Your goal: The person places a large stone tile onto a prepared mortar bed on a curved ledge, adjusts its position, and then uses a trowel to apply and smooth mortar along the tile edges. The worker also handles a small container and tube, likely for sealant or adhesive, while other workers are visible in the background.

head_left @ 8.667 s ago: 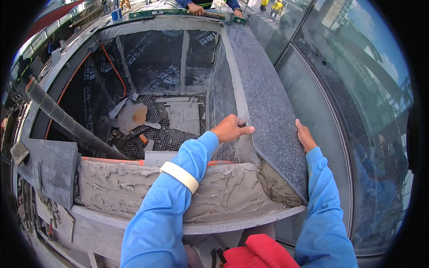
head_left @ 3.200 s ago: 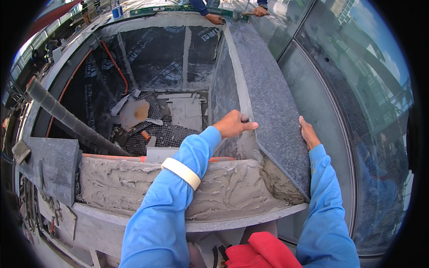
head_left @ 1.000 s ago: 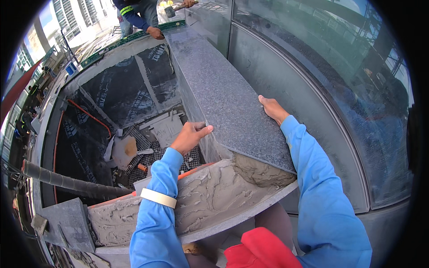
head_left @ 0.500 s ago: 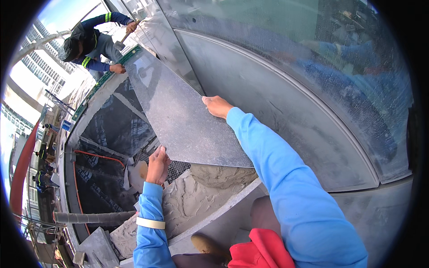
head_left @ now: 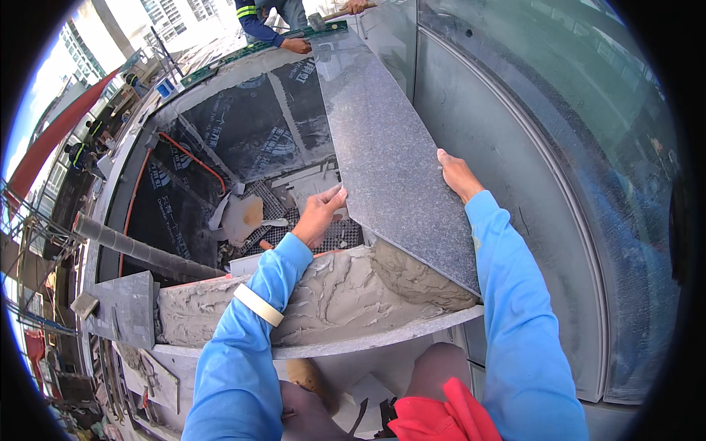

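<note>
My left hand (head_left: 318, 214) is closed on the left edge of a long grey speckled stone slab (head_left: 386, 128), thumb and fingertips at its rim. My right hand (head_left: 457, 176) grips the slab's opposite edge farther right. The slab's near end rests over rough wet mortar (head_left: 309, 298), spread along a curved ledge with a pale stone lip (head_left: 379, 338). At the slab's far end, a co-worker's hand (head_left: 296, 45) touches the left corner, while that person's other hand (head_left: 355, 7) holds a mallet (head_left: 318, 23) above it, beside a green strip (head_left: 243, 45).
The black-lined pit (head_left: 220, 128) at left holds scraps, orange tubing and a wrapped pipe (head_left: 147, 242). A square stone tile (head_left: 125, 309) lies on the near-left ledge. Glass panels (head_left: 515, 184) line the right side. Other workers (head_left: 81, 156) and scaffolding are at far left.
The view swung toward the glass, then partly back. Both hands stay on the slab's edges. The co-worker's hand has stayed at the far corner, with the mallet held nearby.
</note>
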Action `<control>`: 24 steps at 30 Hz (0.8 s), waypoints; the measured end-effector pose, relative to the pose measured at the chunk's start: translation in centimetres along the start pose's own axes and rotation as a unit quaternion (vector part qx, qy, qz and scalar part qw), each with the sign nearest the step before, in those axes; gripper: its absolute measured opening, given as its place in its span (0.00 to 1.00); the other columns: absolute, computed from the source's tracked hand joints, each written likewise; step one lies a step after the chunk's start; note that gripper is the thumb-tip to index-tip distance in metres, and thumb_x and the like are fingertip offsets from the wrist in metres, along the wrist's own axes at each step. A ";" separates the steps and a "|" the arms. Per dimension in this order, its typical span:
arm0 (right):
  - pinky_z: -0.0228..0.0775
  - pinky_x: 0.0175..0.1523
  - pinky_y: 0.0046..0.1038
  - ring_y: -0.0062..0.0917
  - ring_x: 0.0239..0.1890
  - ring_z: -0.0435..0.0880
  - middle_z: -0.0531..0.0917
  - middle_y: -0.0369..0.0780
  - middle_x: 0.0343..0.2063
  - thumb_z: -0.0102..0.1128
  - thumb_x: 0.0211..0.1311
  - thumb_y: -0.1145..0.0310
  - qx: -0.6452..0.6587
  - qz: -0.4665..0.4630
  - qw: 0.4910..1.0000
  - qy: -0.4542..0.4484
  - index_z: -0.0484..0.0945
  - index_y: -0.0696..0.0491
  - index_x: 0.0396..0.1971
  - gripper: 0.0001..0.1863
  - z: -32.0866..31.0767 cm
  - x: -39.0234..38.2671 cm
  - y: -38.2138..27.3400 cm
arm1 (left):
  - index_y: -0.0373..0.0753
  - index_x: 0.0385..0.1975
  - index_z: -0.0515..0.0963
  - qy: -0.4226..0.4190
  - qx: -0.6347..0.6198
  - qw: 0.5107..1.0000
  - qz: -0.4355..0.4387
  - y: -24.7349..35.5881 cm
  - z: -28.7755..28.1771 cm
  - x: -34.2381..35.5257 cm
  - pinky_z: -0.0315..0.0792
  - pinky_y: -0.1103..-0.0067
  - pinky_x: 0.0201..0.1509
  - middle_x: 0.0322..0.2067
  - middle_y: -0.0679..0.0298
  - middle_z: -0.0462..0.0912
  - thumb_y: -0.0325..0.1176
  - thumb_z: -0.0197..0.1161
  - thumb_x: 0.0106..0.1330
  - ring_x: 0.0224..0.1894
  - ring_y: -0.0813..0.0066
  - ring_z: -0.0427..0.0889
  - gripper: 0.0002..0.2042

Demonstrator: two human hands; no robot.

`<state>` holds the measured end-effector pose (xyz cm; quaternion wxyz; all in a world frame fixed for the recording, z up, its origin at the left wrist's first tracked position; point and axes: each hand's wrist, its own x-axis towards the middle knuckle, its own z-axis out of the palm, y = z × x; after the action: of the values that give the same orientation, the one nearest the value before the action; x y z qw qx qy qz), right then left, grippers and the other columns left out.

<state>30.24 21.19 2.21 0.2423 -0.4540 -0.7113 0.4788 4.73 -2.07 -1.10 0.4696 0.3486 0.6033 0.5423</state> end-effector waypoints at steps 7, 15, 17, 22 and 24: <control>0.54 0.76 0.34 0.42 0.74 0.65 0.70 0.57 0.68 0.43 0.79 0.46 -0.024 0.037 0.999 0.013 0.68 0.70 0.66 0.38 -0.1 0.3 0.1 | 0.23 0.69 0.65 -0.003 -0.016 1.000 0.007 0.4 0.2 -0.1 0.65 0.68 0.68 0.61 0.49 0.78 0.48 0.65 0.73 0.64 0.64 0.74 0.36; 0.53 0.76 0.34 0.42 0.75 0.64 0.68 0.56 0.70 0.44 0.78 0.44 -0.032 0.013 0.999 0.010 0.66 0.71 0.67 0.40 -0.4 1.3 1.4 | 0.19 0.65 0.68 0.007 -0.046 0.999 0.015 0.7 0.2 -0.3 0.59 0.67 0.76 0.69 0.40 0.67 0.45 0.66 0.72 0.73 0.55 0.65 0.34; 0.53 0.76 0.34 0.42 0.75 0.64 0.68 0.56 0.70 0.44 0.78 0.44 -0.032 0.019 0.999 0.007 0.66 0.71 0.66 0.40 -0.5 1.3 1.2 | 0.19 0.65 0.68 0.006 -0.049 0.999 0.016 0.9 0.2 -0.4 0.59 0.66 0.76 0.69 0.40 0.68 0.45 0.66 0.72 0.73 0.55 0.65 0.34; 0.54 0.76 0.33 0.42 0.74 0.65 0.69 0.56 0.69 0.45 0.78 0.44 -0.045 0.013 0.999 0.015 0.67 0.70 0.66 0.40 -0.3 0.9 0.7 | 0.25 0.69 0.66 -0.006 -0.029 0.999 0.020 0.8 -0.1 -0.1 0.63 0.67 0.69 0.65 0.47 0.73 0.47 0.64 0.74 0.68 0.60 0.70 0.35; 0.54 0.76 0.33 0.42 0.73 0.66 0.70 0.56 0.69 0.45 0.77 0.44 -0.047 0.014 0.999 0.024 0.68 0.70 0.66 0.40 -0.2 0.7 0.5 | 0.26 0.70 0.65 -0.007 -0.013 1.000 0.025 0.6 -0.3 0.0 0.65 0.65 0.68 0.66 0.48 0.74 0.49 0.64 0.74 0.69 0.59 0.70 0.36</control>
<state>30.25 21.99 1.79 0.2312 -0.4861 -0.7203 0.4374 4.43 -2.05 -0.48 0.4647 0.3608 0.5838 0.5594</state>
